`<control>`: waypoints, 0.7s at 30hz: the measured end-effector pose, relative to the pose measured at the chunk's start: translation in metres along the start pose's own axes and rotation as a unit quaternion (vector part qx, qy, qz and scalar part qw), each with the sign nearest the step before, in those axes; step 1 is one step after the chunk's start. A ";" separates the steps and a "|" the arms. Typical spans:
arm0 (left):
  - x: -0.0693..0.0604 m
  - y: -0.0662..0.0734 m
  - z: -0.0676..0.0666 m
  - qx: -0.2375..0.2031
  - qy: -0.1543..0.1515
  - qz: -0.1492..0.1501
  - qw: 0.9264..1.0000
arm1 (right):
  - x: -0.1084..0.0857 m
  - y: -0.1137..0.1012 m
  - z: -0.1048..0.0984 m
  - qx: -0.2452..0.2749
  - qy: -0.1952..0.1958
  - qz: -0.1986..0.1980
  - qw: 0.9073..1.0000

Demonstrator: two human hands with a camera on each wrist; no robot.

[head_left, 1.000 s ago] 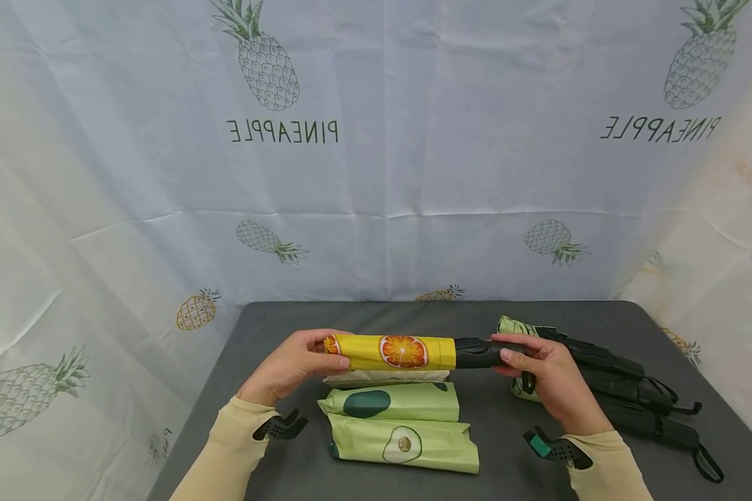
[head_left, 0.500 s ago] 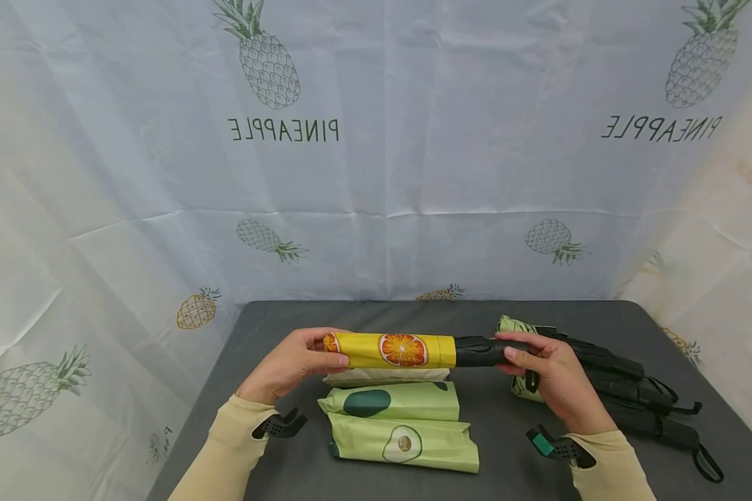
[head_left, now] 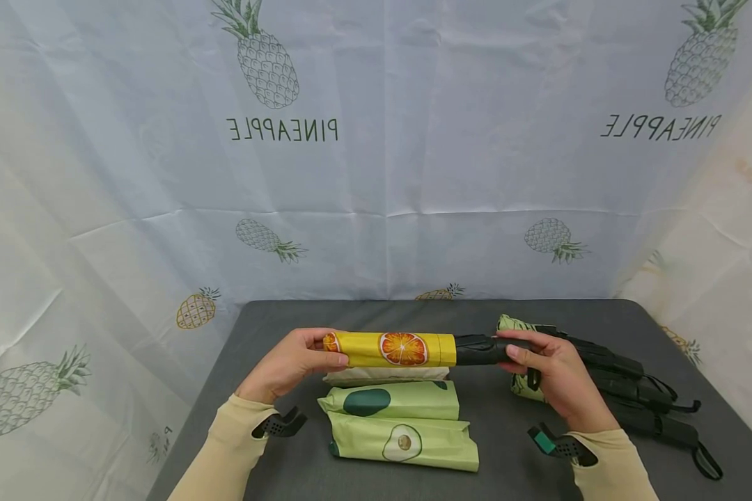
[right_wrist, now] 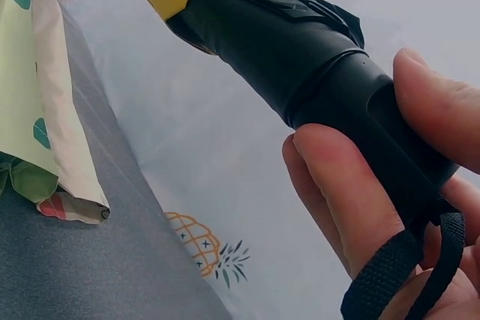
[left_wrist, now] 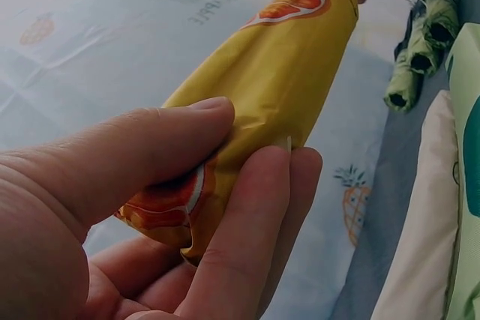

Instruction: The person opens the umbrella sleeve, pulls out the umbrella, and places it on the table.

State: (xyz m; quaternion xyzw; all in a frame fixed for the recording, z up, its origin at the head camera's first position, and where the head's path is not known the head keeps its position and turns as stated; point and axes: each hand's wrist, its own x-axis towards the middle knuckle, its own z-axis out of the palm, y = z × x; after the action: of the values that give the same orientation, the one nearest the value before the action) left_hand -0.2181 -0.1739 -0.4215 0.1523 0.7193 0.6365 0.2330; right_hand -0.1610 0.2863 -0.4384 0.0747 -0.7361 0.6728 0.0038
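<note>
A folded black umbrella (head_left: 476, 350) lies level above the table, its far part inside a yellow sleeve (head_left: 366, 350) printed with orange slices. My left hand (head_left: 301, 362) pinches the sleeve's left end between thumb and fingers. With thumb and fingertips my right hand (head_left: 558, 369) grips the umbrella's black handle (right_wrist: 375, 125), and a wrist strap (right_wrist: 442, 260) hangs there. The part of the umbrella inside the sleeve is hidden. Below are two light green sleeves, one with an avocado print (head_left: 403, 444) and one with dark ovals (head_left: 395, 401).
A cream sleeve (head_left: 385, 376) lies behind the green ones, partly covered by the yellow sleeve. Three folded black umbrellas with green ends (head_left: 608, 355) lie at the right, partly behind my right hand. A pineapple-print curtain (head_left: 382, 139) rises beyond the grey table (head_left: 276, 313).
My right hand has shifted slightly to the right along the handle end. The left hand and the sleeve have stayed almost where they were.
</note>
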 end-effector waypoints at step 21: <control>-0.003 0.000 -0.009 0.003 0.002 0.005 1.000 | -0.001 0.002 -0.012 0.029 -0.004 -0.015 0.999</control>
State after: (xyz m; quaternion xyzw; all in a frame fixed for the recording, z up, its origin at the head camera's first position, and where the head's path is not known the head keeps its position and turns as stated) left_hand -0.2207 -0.1829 -0.4203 0.1549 0.7212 0.6356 0.2277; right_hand -0.1611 0.2988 -0.4395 0.0885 -0.7152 0.6933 0.0083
